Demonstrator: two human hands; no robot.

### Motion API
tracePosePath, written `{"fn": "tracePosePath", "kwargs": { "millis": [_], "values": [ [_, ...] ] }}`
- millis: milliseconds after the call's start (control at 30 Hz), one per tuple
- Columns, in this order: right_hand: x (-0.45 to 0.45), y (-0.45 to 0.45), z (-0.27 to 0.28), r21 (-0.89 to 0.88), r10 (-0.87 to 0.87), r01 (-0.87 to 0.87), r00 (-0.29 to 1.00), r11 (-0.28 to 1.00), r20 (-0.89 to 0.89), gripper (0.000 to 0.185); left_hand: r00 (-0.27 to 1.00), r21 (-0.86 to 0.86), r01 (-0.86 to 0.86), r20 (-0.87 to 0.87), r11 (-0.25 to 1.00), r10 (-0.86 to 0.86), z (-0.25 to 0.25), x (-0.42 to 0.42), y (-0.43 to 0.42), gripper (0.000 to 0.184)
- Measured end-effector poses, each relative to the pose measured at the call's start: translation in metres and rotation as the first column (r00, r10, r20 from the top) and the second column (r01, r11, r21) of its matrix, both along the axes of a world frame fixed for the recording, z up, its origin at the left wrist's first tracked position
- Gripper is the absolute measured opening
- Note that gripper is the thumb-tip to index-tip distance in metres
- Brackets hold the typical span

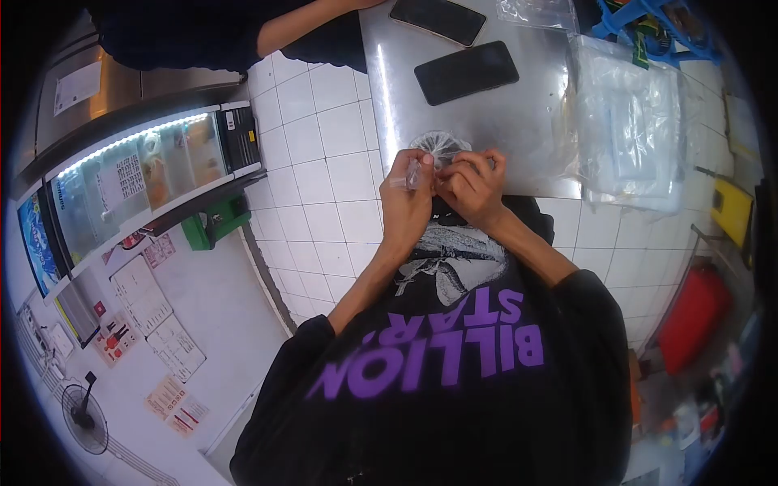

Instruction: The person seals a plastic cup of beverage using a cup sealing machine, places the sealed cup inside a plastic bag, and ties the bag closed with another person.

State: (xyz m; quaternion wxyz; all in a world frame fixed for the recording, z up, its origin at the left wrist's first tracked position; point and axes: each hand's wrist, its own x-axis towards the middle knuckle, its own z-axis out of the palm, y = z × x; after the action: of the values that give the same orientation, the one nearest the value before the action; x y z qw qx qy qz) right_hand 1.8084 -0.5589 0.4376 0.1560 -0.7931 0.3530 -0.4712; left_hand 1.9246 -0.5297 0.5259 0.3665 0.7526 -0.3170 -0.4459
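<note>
A small clear plastic bag (pixel 440 142), gathered and wrinkled, is at the near edge of the metal table (pixel 535 130). My left hand (pixel 408 198) is closed on its bunched plastic, with a loose clear flap showing beside the thumb. My right hand (pixel 475 188) is closed too, its fingers curled and pinching at the bag's gathered neck beside the left thumb. What the right fingertips hold there is small and partly hidden. The bag's contents cannot be made out. Beyond the hands lies a dark phone (pixel 467 73), face up.
A second phone (pixel 438 19) lies farther back. Stacked clear plastic bags (pixel 630 121) cover the table's right side, near a blue basket (pixel 640 16). Another person's arm (pixel 304 24) reaches in at the top. A lit display fridge (pixel 142 166) stands left.
</note>
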Motion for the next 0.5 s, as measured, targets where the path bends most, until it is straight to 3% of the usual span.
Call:
{"fn": "tracePosePath", "kwargs": {
  "millis": [100, 233, 433, 500],
  "values": [
    [0.002, 0.000, -0.002, 0.026, 0.023, -0.022, 1.000, 0.999, -0.010, 0.027, 0.996, -0.076, -0.057, -0.073, 0.995, 0.051, -0.009, 0.004, 0.002, 0.030],
    [0.004, 0.000, -0.001, 0.033, -0.002, 0.002, 1.000, 0.999, 0.000, 0.027, 0.997, -0.046, -0.056, -0.048, 0.997, 0.054, -0.011, 0.007, 0.002, 0.030],
    [0.004, -0.003, 0.001, 0.101, -0.005, 0.004, 1.000, 0.995, 0.007, 0.025, 0.979, -0.078, -0.101, -0.184, 0.992, 0.086, -0.027, 0.016, -0.010, 0.024],
    [0.004, -0.002, 0.003, 0.142, -0.003, 0.001, 1.000, 0.990, 0.015, 0.024, 0.965, -0.189, -0.168, -0.229, 0.967, 0.123, -0.031, 0.015, -0.012, 0.024]
  ]
}}
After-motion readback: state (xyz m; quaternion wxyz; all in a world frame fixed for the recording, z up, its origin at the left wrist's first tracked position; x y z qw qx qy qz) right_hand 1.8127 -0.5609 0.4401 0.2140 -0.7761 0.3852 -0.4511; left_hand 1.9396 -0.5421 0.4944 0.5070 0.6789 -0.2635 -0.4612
